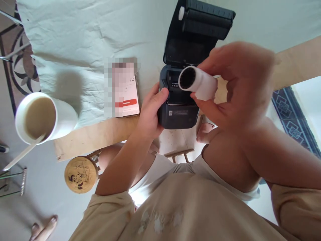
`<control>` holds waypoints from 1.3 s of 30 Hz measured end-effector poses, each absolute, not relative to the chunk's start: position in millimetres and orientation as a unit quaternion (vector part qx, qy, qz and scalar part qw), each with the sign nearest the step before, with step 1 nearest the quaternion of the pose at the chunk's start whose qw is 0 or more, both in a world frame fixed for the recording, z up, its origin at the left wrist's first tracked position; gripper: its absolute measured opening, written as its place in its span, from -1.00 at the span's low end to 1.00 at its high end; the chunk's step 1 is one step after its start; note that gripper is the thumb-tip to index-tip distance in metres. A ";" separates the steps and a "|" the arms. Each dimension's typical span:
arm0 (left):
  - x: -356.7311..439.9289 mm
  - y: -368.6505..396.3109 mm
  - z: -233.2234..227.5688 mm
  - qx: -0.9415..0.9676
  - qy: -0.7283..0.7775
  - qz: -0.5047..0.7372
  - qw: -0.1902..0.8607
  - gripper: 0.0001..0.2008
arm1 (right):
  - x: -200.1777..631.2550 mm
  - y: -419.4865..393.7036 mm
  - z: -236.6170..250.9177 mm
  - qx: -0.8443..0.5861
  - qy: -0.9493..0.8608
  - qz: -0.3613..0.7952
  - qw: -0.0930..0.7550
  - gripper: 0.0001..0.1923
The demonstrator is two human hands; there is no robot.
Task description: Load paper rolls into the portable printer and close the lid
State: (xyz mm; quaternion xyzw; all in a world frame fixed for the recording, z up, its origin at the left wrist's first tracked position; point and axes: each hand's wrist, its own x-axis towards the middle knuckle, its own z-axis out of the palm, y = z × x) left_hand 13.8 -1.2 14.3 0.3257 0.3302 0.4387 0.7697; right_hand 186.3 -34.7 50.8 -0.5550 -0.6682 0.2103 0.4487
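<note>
Holding a white paper roll point(198, 84) up in the air, your right hand point(235, 90) has its fingers and thumb pinched shut around the roll's far end. The roll lies on its side, and its dark hollow middle faces left, toward the camera. It hangs just above the small black printer point(178, 112) and does not touch it.

Your left hand point(150, 112) is on the left side of the printer. Its fingers are curled together against the printer's body, and the thumb rests on the top edge. The printer sits at the near edge of the table point(100, 132). Its lid point(198, 30) is flipped up and leans toward the far side, so the inside is open.

Just left of your left hand lies a phone point(125, 90), flat on the pale cloth point(80, 40), with its screen lit. Farther left stands a white cup point(46, 117) with a light brown drink in it, and a white spoon point(23, 152) sticks out of it toward the near left. Near the table's edge, lower down, is a round wooden stool point(80, 174) with dark drawings on its top. At the near left corner you can see toes point(43, 229) on the floor.
</note>
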 end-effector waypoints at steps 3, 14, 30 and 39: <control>11.7 -1.8 14.9 0.334 0.344 0.430 0.765 -0.79 | 183.3 -23.0 43.4 -0.560 -0.722 0.085 0.398 -0.80; 8.3 -0.4 9.8 0.327 0.312 0.446 0.773 -0.77 | 177.9 -33.9 32.5 -0.409 -0.808 -0.016 0.423 -0.89; 3.6 -3.4 3.2 0.358 0.321 0.452 0.751 -0.52 | 203.0 5.1 16.2 -0.539 -0.490 0.310 0.611 -0.63; 8.0 -3.2 6.7 0.324 0.319 0.447 0.770 -0.67 | 189.2 -9.8 11.0 -0.475 -0.629 0.417 0.454 -0.25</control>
